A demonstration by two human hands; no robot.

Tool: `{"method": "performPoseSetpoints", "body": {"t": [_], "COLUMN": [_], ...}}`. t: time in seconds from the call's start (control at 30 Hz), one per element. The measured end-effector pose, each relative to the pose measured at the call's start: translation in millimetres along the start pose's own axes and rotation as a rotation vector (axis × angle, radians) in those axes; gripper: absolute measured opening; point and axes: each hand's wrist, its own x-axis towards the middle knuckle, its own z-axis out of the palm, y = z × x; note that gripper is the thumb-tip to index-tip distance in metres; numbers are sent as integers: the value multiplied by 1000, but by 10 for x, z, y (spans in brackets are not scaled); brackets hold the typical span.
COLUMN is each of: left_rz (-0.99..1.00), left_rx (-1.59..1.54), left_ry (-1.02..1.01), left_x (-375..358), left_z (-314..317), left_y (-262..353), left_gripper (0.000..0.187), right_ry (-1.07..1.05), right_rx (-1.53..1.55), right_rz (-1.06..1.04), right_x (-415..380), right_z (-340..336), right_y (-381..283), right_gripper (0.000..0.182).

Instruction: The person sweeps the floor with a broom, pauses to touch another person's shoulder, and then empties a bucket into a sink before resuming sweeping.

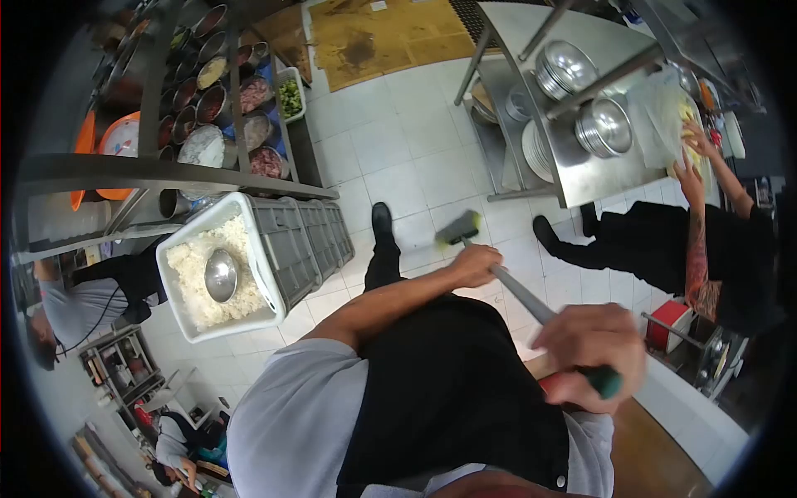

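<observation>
A broom slants across the middle of the view, its grey handle (527, 295) running from near my chest down to the floor. Its dark head with yellow-green bristles (461, 228) is on the white tiles, slightly blurred, just ahead of my feet. My left hand (477, 266) is closed around the lower part of the handle. Higher up, my right hand (594, 344) grips the handle near its green end cap (604, 381) and is smeared by motion.
Left of me, a white tub (278, 303) of rice holding a metal bowl (222, 275) tops grey crates (303, 241). Beyond is a rack (108, 170) of ingredient containers. At right, a person (697, 241) works at a steel table (573, 178). Other people are at left. Ahead lies a brown mat (390, 37).
</observation>
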Motion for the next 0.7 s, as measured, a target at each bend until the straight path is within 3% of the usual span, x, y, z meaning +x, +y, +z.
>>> {"method": "performPoseSetpoints", "body": {"t": [0.1, 0.17, 0.23, 0.27, 0.33, 0.4, 0.43, 0.47, 0.5, 0.53, 0.6, 0.63, 0.67, 0.7], "left_rz": [-16, -62, -130, -229, -457, -424, -423, -527, -628, -482, -362, -285, -294, -176], "left_rx": [72, 87, 177, 242, 238, 494, 495, 368, 241, 323, 139, -115, -140, -87], "left_ry": [30, 124, 313, 406, 617, 776, 765, 632, 499, 475, 415, 442, 329, 246], "left_x": [153, 136, 68, 44, 20, -131, -227, -289, -235, -170, 119, 257, 378, 489], "left_z": [-686, -1316, -2047, -2426, -3057, -3520, -3540, -3559, -3681, -3486, -3124, -2903, -2839, -2792], "left_y": [254, 114, -231, -505, -1356, -2482, -2893, -3263, -3305, -3242, -2566, -2289, -1888, -1710], "left_gripper": [25, 14, 6, 8, 19, 25, 25, 27, 29, 26, 20, 17, 18, 19], "right_ry": [-169, -310, -299, -197, -35, -55, -12, 1, 3, 8, 36, 63, 116, 84], "right_rx": [50, 80, 93, 13, -67, -79, -81, -78, -86, -88, -142, -119, -68, 24], "right_rz": [-214, -293, -307, -332, 19, -65, -86, -81, -22, 41, 148, 181, 194, 95], "right_x": [381, 767, 1086, 1270, 1870, 2422, 2636, 2743, 2829, 2879, 2869, 2858, 2878, 2863], "right_z": [-290, -376, -244, -77, 352, 753, 938, 931, 890, 836, 469, 315, 199, 24], "right_y": [-175, -176, 62, 284, 731, 1798, 2066, 2083, 2024, 1915, 1400, 1130, 872, 796], "right_gripper": [49, 52, 51, 49, 40, 34, 33, 33, 33, 33, 33, 33, 36, 42]}}
